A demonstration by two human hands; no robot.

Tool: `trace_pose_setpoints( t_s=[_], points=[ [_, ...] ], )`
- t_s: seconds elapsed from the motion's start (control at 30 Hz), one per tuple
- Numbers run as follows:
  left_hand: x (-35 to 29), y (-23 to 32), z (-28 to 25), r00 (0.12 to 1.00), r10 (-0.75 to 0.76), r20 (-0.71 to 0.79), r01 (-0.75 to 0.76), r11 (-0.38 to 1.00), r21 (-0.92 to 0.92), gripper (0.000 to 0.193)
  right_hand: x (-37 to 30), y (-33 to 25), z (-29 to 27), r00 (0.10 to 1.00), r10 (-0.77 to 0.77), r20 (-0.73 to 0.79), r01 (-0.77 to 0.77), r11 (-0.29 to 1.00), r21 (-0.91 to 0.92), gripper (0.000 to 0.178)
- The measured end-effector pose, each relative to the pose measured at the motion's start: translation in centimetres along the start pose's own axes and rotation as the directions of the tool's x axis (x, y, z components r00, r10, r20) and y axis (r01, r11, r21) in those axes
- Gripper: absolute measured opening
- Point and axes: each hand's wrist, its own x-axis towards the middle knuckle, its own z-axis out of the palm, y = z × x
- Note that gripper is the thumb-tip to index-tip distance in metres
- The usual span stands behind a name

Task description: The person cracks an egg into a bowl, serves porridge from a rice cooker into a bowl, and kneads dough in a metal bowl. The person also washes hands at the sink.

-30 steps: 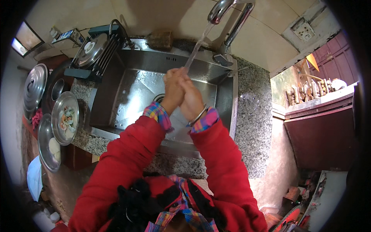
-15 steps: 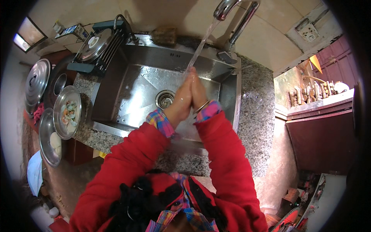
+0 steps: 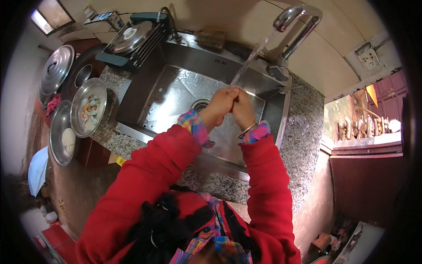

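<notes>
Both left hand and right hand are touching over the sink, apparently so water from the tap is wetting them; whether either is gripping anything, I cannot tell.

- clear stream of water, running, falling at a slant onto the fingers
- chrome tap, its spout bent over, turned on, beyond the fingers and to their right
- steel sink, rectangular, wet and shiny, below the fingers, its round drain partly hidden to their left
</notes>
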Motion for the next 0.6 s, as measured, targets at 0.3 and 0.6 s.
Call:
trace_pose_setpoints(
  t_s=[0.3,0.6],
  points=[
    [2.2,-0.6,-3.3,0.849,0.505,0.155,-0.358,0.333,0.872,0.019,-0.4,-2.0,-1.0,0.936,0.307,0.17,-0.348,0.878,0.33,0.025],
    [-1.0,-0.5,-1.0,0.952,0.237,0.195,-0.294,0.882,0.368,0.033,0.1,-2.4,-1.7,0.941,0.174,0.289,-0.223,0.964,0.145,0.019]
  ],
)
